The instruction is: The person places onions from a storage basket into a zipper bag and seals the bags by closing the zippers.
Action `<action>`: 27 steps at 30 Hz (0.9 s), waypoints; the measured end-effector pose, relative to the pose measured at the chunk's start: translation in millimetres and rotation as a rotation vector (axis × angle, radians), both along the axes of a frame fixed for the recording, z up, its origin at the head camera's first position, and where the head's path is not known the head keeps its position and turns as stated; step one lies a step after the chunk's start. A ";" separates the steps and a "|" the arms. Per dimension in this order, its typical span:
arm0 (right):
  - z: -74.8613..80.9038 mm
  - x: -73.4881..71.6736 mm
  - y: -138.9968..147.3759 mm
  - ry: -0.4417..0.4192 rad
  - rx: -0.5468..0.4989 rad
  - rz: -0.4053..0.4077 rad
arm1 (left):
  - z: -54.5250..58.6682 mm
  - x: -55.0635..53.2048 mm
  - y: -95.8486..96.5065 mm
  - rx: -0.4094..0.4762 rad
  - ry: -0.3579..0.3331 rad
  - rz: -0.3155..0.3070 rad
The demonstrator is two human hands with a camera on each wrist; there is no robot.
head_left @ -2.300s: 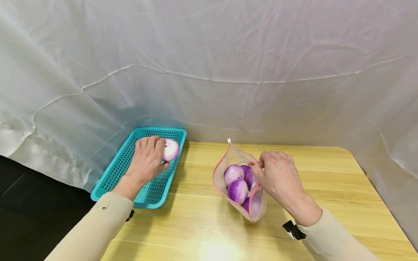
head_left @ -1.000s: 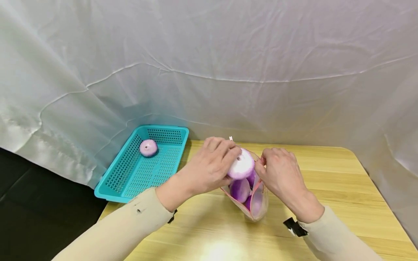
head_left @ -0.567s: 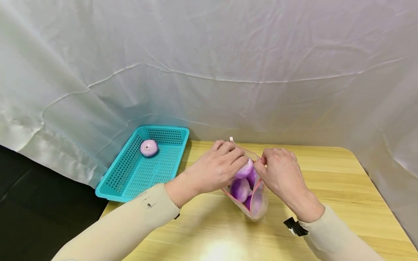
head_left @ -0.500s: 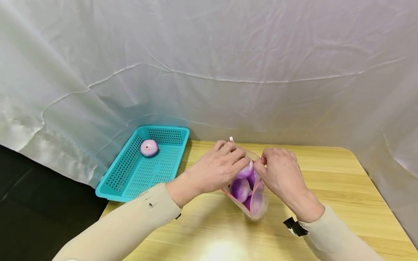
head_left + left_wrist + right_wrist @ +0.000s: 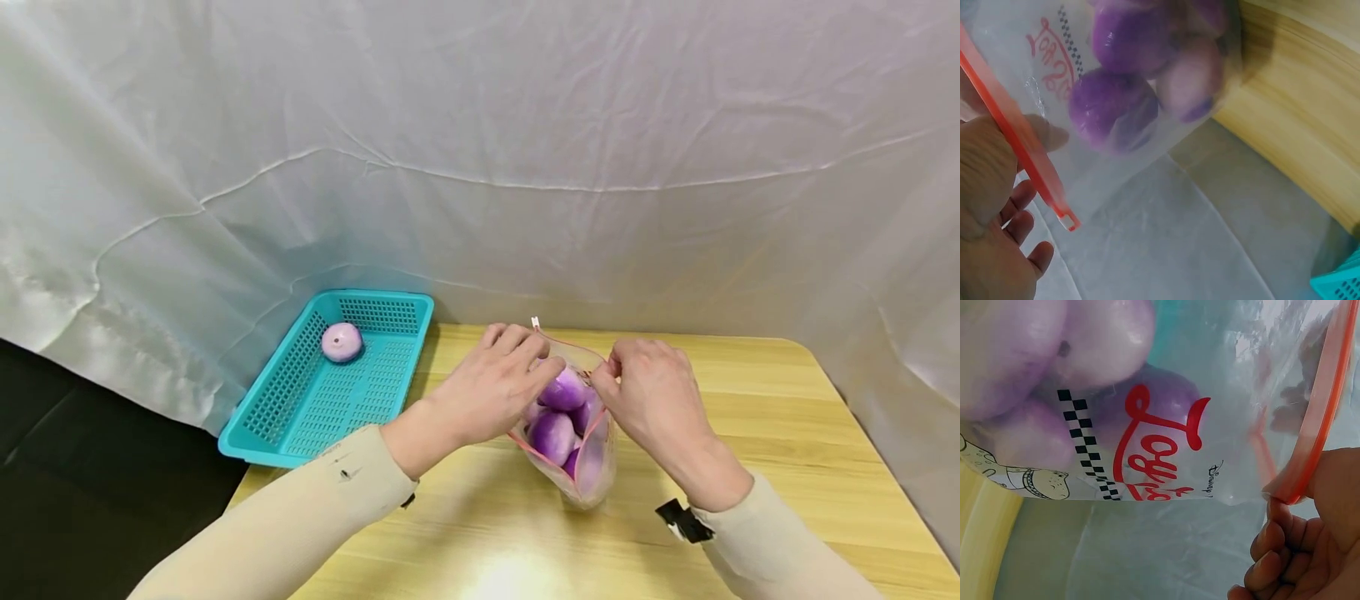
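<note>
A clear zip bag [image 5: 592, 475] with a pinkish-red zip edge and several purple onions [image 5: 552, 437] inside stands upright on the table, its mouth spread. My right hand [image 5: 652, 400] pinches the bag's right rim; the right wrist view shows the red zip strip [image 5: 1319, 425] between thumb and finger. My left hand [image 5: 495, 383] is at the left side of the mouth, its fingers loosely bent over the topmost onion [image 5: 564, 388], apparently without gripping it. Through the film, the left wrist view shows one fingertip of the left hand [image 5: 991, 181] behind the zip strip.
A turquoise perforated plastic basket [image 5: 330, 454] sits at the left of the wooden table [image 5: 750, 417], with one onion [image 5: 342, 342] in its far left corner. A pale cloth [image 5: 480, 167] hangs behind the table. Dark material [image 5: 90, 475] lies at lower left.
My left hand has moved from the basket to the bag with an onion and let it go inside. The right hand has stayed on the rim, shifting slightly right just now.
</note>
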State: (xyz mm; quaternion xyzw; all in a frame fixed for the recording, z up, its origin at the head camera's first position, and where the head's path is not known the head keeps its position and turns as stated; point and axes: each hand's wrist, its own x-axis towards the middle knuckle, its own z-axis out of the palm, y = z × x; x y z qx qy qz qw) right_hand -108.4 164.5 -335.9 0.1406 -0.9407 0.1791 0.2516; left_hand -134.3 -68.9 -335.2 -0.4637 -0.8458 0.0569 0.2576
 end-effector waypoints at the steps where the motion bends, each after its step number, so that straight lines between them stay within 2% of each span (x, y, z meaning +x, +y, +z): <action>1: 0.1 -0.4 0.9 0.011 -0.003 0.000 | -0.3 -0.4 -0.8 0.008 0.007 0.008; 5: -0.3 -1.1 3.1 0.034 -0.012 -0.004 | -2.3 -2.0 -5.1 0.054 0.040 0.058; 14: -1.9 0.4 2.8 0.012 -0.030 -0.019 | -6.6 -6.9 -14.8 0.158 0.050 0.167; 19: -3.1 0.0 2.5 0.000 -0.035 -0.021 | -8.0 -7.6 -16.2 0.182 0.064 0.177; 27: -4.3 -0.2 1.5 -0.006 -0.036 -0.022 | -10.4 -8.3 -17.6 0.167 0.078 0.174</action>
